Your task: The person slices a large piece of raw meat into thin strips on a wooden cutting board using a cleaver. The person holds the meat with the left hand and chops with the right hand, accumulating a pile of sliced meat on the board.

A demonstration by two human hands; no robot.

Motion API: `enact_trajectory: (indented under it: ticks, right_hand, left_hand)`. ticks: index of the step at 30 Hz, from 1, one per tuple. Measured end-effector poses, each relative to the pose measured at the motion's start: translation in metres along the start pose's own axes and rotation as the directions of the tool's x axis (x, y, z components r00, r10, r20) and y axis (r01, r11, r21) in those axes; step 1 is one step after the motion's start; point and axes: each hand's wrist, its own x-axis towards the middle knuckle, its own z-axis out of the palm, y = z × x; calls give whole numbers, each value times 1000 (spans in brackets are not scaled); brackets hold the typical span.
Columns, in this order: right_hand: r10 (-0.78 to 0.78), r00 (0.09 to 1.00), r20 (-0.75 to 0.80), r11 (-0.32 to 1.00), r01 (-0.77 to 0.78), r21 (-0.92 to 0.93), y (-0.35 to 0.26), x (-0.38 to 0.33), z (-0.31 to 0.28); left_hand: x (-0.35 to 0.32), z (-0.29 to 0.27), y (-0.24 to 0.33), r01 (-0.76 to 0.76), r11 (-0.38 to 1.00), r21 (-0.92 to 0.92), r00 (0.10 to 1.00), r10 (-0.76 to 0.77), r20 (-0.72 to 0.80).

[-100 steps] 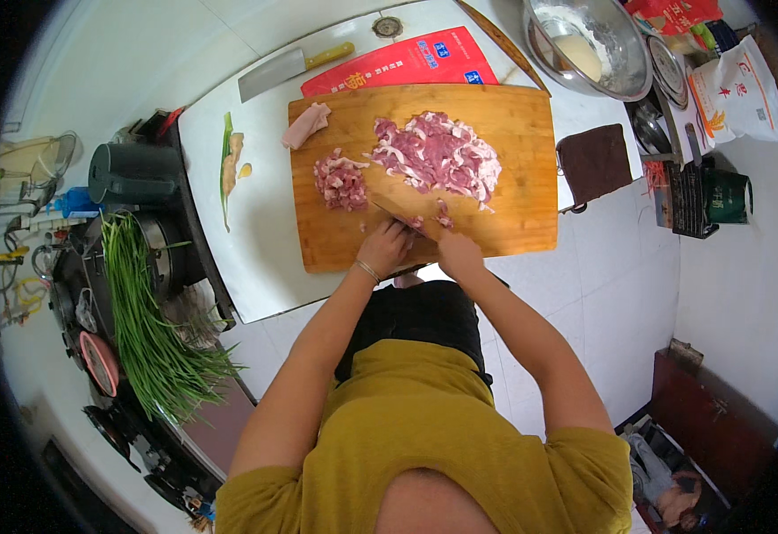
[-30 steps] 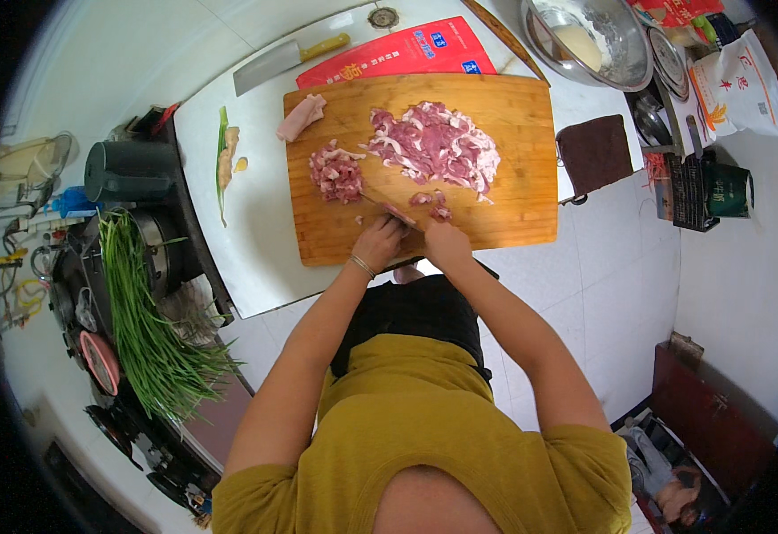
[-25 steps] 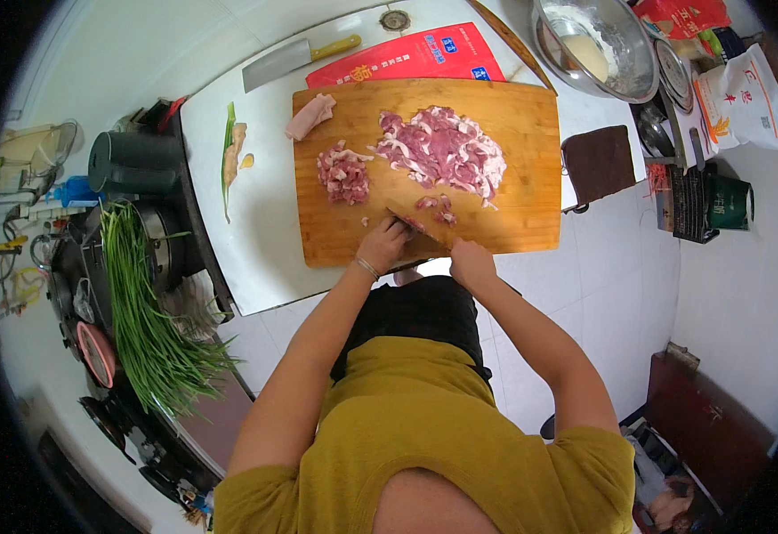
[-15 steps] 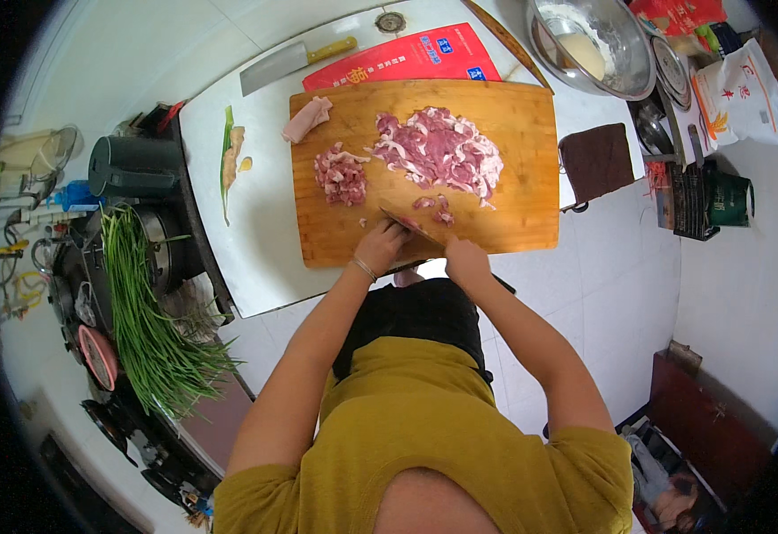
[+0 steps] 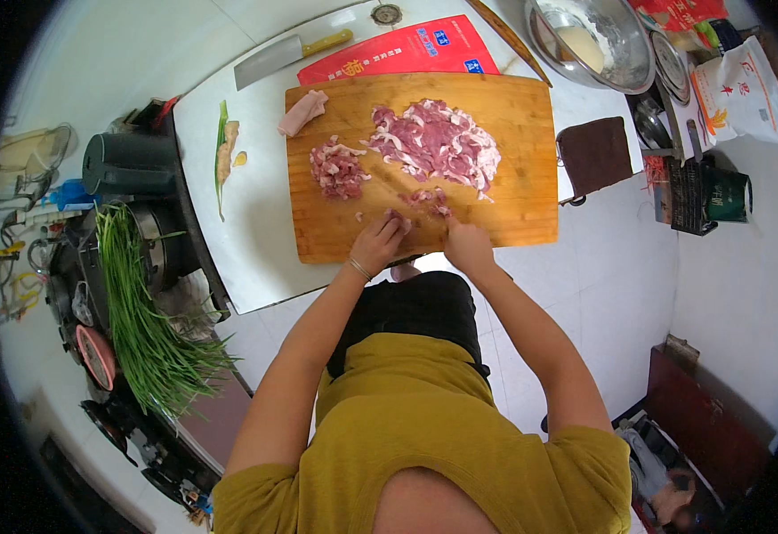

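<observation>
I see my left hand point(image 5: 378, 245) pinching a small piece of raw pink meat point(image 5: 396, 216) at the near edge of the rectangular wooden cutting board point(image 5: 513, 160). My right hand point(image 5: 467, 246) is closed beside it; I cannot tell what it grips. Farther lies a large pile of sliced meat point(image 5: 438, 142), left a smaller one point(image 5: 337, 169). Beyond, a steel cleaver with yellow handle point(image 5: 286, 58) rests.

One wooden cutting board point(image 5: 513, 191) carries three heaps of sliced raw meat: a large heap point(image 5: 438, 142), a smaller heap point(image 5: 337, 169) and a few pieces point(image 5: 426, 201) near the two hands, left point(image 5: 378, 245) and right point(image 5: 467, 247), plus one pale uncut slab point(image 5: 302, 111). Beyond the board lie one cleaver point(image 5: 289, 59), one red packet point(image 5: 398, 53) and one metal bowl point(image 5: 595, 40). Beside it are one dark cloth point(image 5: 595, 153), one white bag point(image 5: 749, 89), one bunch of green chives point(image 5: 144, 329) and one black pot point(image 5: 129, 165).
</observation>
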Motion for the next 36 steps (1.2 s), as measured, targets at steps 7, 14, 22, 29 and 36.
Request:
enact_trajectory:
  ticks: [7,14,22,29,36]
  right_hand:
    - [-72,997,33,996,74,-53,-14,0,23]
    - [-11,1000,-20,1000,11,4,-25,9,30]
    - [-91,994,64,992,96,-81,-17,6,26]
    - [29,994,101,996,-20,-81,-6,-11,15]
    - [-36,997,65,997,40,-66,-23,11,19]
  left_hand:
    - [-2,12,-3,23,996,-89,1000,-25,-16]
    - [0,6,-1,120,980,-159,992,-112,63]
    - [-4,18,-1,83,985,-153,995,-90,-44]
    - [-2,11,-4,54,987,-150,997,-61,-47]
    - [-2,8,1,89,983,-159,996,-88,17]
